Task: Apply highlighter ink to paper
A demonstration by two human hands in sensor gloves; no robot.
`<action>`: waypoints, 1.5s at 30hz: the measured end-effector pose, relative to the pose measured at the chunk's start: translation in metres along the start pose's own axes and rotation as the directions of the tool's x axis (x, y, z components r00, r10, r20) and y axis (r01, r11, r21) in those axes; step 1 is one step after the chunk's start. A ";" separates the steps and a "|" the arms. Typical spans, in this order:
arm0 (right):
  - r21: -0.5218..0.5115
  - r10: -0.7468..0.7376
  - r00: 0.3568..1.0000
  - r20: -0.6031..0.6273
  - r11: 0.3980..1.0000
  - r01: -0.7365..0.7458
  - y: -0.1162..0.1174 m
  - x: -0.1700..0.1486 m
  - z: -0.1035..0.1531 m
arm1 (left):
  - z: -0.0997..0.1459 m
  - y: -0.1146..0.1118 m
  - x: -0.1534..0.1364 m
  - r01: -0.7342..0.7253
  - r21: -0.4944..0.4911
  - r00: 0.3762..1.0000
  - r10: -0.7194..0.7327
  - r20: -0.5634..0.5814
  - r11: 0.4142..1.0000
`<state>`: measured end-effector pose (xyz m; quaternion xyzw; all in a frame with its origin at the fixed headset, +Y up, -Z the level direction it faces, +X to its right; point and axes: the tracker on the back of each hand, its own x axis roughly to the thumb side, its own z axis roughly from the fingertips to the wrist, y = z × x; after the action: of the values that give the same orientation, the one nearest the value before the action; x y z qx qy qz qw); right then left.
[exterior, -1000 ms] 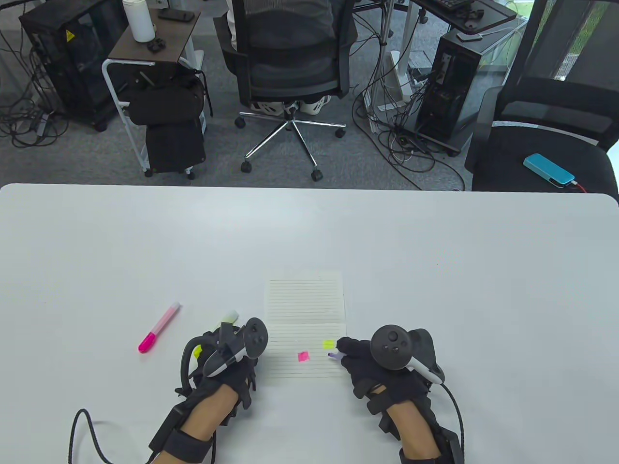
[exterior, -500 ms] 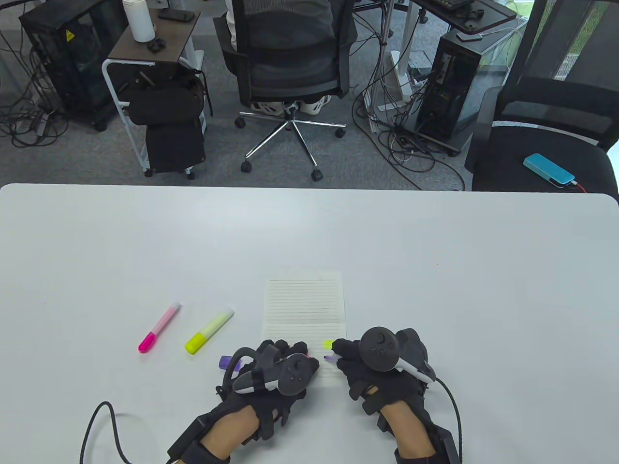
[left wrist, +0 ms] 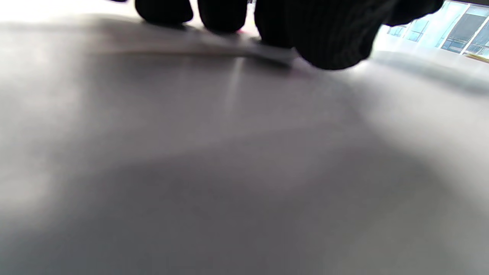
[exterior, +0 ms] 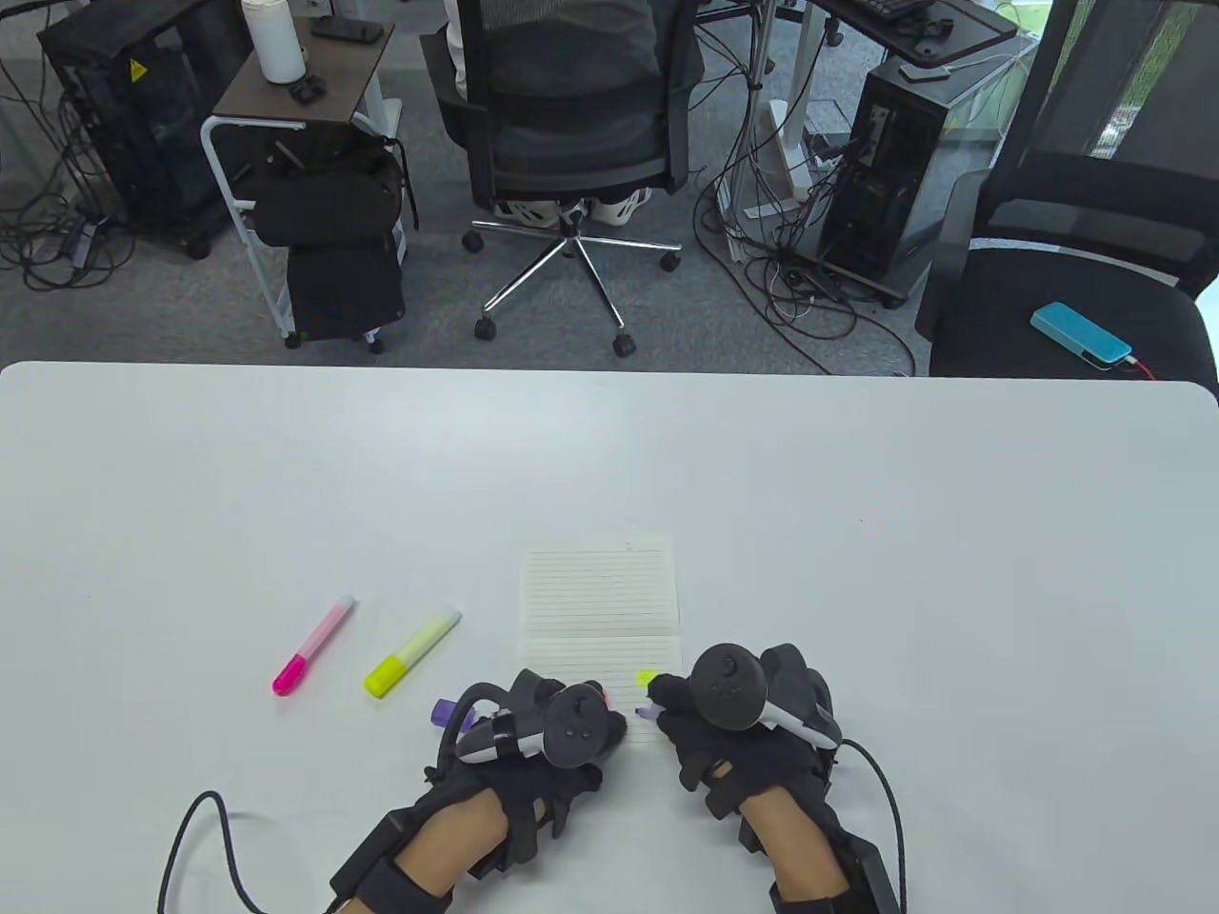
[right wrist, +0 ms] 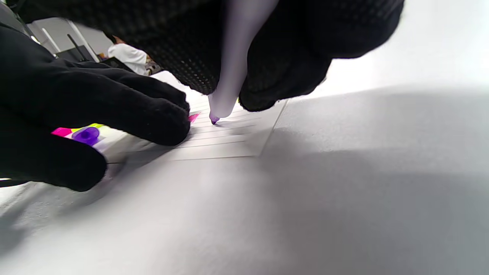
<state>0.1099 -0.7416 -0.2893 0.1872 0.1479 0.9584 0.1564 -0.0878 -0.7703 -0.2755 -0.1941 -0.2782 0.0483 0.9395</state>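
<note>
Nearest the person, the right hand (exterior: 752, 733) grips a pale lilac highlighter pen with a purple tip (right wrist: 229, 76), its barrel standing steeply with the tip pointing down and away toward the sheet. In the right wrist view the tip sits on or just above a ruled line of the white lined paper sheet (exterior: 600, 609), close to the sheet's near right corner; actual contact cannot be told. The left hand (exterior: 543, 733) lies just beside it on the left, fingers spread flat and pressing the sheet's near edge onto the white surface (exterior: 857, 495), holding nothing. A small purple cap (exterior: 444, 712) rests by the left hand's outer side. A yellow ink patch (exterior: 647, 679) shows just beyond the right fingertips. The sheet's long axis runs away from the person, so its ruled lines run crosswise, and the likely stroke goes sideways along a line. Farther left, well apart from the sheet, lie a capped yellow highlighter (exterior: 412, 649) and a capped pink highlighter (exterior: 313, 645).
</note>
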 end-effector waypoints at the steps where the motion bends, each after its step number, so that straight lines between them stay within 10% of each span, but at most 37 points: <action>1: -0.001 0.005 1.000 0.000 1.000 -0.005 0.000 0.001 0.000 | 0.000 0.000 0.000 -0.001 -0.003 1.000 0.001 0.000 1.000; 45: -0.008 0.040 0.997 -0.070 0.999 -0.040 -0.004 0.002 0.003 | -0.002 -0.002 -0.003 -0.018 -0.034 1.000 0.018 -0.001 0.999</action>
<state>0.1103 -0.7367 -0.2875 0.1559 0.1448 0.9680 0.1329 -0.0898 -0.7734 -0.2779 -0.2124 -0.2771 0.0522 0.9356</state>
